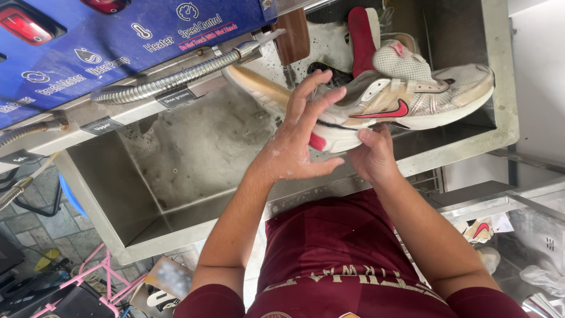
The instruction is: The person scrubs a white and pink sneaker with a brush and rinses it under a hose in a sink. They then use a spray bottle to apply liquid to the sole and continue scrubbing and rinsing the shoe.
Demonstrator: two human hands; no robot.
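Note:
A white and beige sneaker (406, 100) with a red side mark is held on its side over a steel wash basin (194, 147) full of soapy water. My right hand (372, 154) grips the sneaker from below at the sole near the heel. My left hand (297, 138), wet and soapy, has its fingers spread and rests against the heel end of the sneaker. A red insole (362, 35) and another mesh shoe part (400, 62) sit behind the sneaker.
A flexible metal hose (170, 79) runs along the basin's far rim below a blue control panel (118, 41) with red buttons. A pink frame (100, 277) stands on the paved floor at lower left. Another sneaker (479, 229) lies at lower right.

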